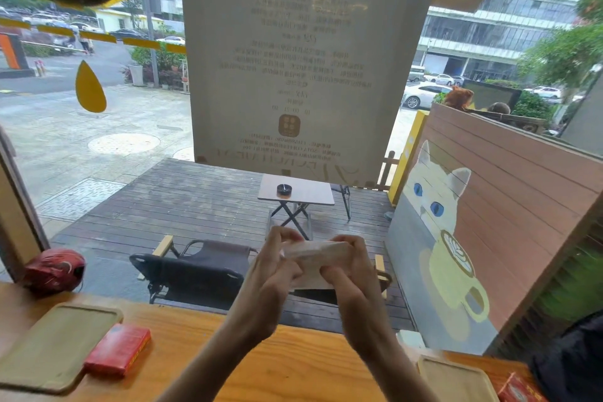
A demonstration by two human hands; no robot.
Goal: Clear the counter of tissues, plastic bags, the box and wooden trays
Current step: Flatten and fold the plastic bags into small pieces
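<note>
Clutter sits at both ends of the wooden counter (293, 365). At the left end lies a wooden tray (55, 346), with a red box (118, 349) resting partly over its right edge. Behind the tray, against the window, sits a crumpled red bag (54, 269). At the right end a second wooden tray (456, 382) reaches the lower edge of the view, with another red box (518, 390) just beside it and something white (412, 339) behind it, too blurred to name. Raised above the counter's far edge, the left hand (277, 271) and the right hand (349, 274) pinch a folded white tissue (315, 259) between them, fingers curled round its ends. The middle stretch of counter under the forearms shows bare wood. The glass stands close behind the far edge, a paper notice (293, 59) hanging on it.
</note>
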